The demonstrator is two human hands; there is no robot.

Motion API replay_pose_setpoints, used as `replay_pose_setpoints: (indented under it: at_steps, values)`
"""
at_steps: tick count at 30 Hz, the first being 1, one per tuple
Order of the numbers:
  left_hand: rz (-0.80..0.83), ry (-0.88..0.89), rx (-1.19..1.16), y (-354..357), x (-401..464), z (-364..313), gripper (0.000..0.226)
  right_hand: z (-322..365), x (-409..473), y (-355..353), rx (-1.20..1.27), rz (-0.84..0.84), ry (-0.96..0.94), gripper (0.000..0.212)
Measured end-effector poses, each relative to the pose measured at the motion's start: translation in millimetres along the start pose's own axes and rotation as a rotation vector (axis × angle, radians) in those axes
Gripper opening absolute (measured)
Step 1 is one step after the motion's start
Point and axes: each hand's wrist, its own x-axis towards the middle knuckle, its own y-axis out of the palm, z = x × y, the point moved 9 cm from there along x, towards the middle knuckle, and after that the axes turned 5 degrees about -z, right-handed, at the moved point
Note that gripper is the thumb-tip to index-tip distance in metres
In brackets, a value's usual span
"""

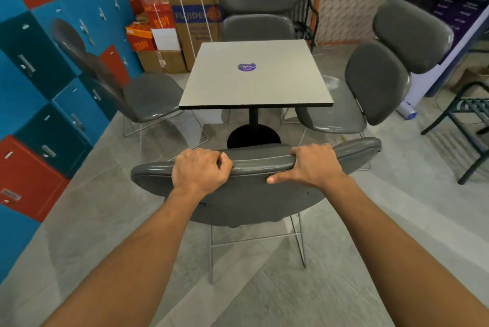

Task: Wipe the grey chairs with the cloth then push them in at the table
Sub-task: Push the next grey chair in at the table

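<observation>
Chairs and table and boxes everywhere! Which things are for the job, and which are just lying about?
For the job: four grey padded chairs, nearest gripped by left hand and right hand; square pale table.

Lying about: cardboard boxes, blue-and-red lockers, black metal rack.

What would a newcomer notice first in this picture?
First, the two hands: the left hand and the right hand both hold the top edge of the nearest grey chair's backrest, low in the centre. Behind it stands a square table with a purple sticker, ringed by three more grey chairs. Blue and red lockers fill the left wall.
</observation>
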Motion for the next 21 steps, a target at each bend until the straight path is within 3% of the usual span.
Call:
replay_pose_setpoints:
  at_steps: [8,11,21]
  values:
    - [-0.027,0.057,-0.036,14,18,35,0.054,23,8,-1,0.015,-0.038,0.078,0.085]
    - [-0.08,0.05,-0.047,17,30,46,0.054,31,16,-7,-0.014,-0.102,0.062,0.079]
    - [-0.156,0.001,-0.069,32,53,51,0.05,24,44,-12,-0.083,-0.318,0.005,0.087]
